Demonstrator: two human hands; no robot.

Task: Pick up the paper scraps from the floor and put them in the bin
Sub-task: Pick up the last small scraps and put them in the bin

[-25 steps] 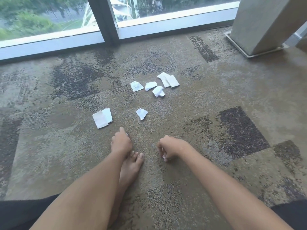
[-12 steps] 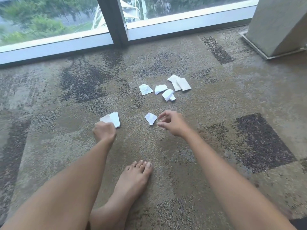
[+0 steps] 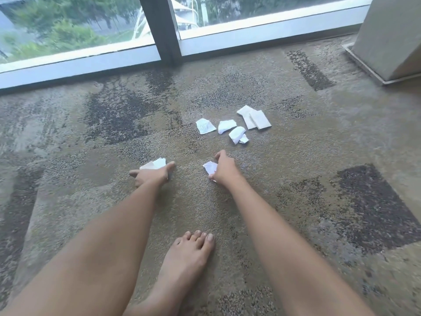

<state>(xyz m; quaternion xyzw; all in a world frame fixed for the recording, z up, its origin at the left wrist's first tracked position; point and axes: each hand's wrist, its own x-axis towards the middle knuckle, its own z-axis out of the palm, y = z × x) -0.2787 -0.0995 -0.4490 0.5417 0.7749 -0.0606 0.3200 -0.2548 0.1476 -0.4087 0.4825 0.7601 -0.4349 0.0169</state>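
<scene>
Head cam, L hand (image 3: 151,175) now on scrap (image 3: 155,164), R hand (image 3: 224,171) reached crumpled scrap (image 3: 210,167)

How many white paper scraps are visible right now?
About 8: two at the left hand, one at the right hand, roughly five clustered beyond; overlaps may hide more.

white paper scraps (image 3: 237,126) (torn, perhaps crumpled), scattered, carpet (image 3: 296,179)
</scene>
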